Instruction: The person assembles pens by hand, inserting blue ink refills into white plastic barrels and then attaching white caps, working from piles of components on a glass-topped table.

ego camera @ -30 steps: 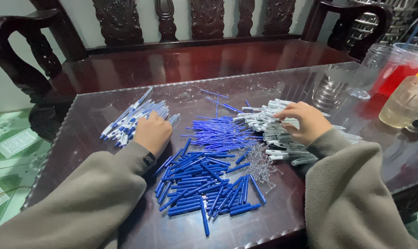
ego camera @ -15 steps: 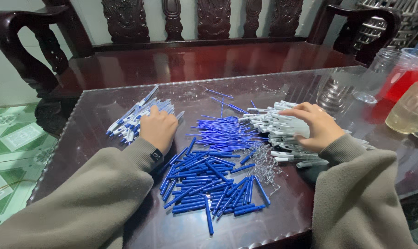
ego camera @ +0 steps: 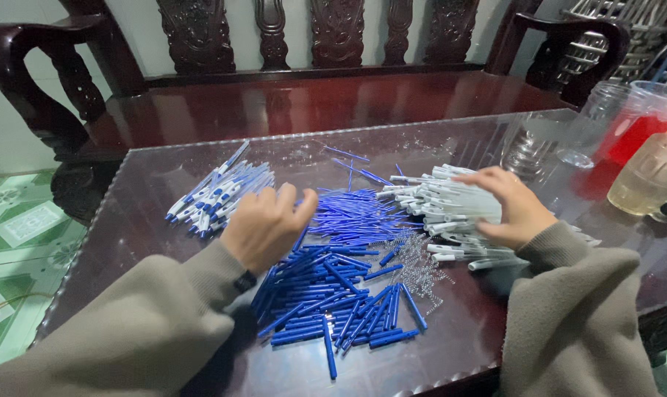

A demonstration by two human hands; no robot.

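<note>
Fingers of the left hand (ego camera: 266, 224) curl loosely above blue pen parts (ego camera: 333, 294); right hand (ego camera: 511, 206) fingers spread over white barrels (ego camera: 444, 209).

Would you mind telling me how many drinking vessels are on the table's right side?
3: a clear glass at the far edge, a cup of red liquid at the right corner, and a yellowish mug nearer. Others may sit beyond the frame.

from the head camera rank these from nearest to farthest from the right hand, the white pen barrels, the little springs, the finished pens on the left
1. White pen barrels: under the right hand.
2. Springs: centre, just left of that hand.
3. Finished pens: far left, beyond the left hand.
</note>
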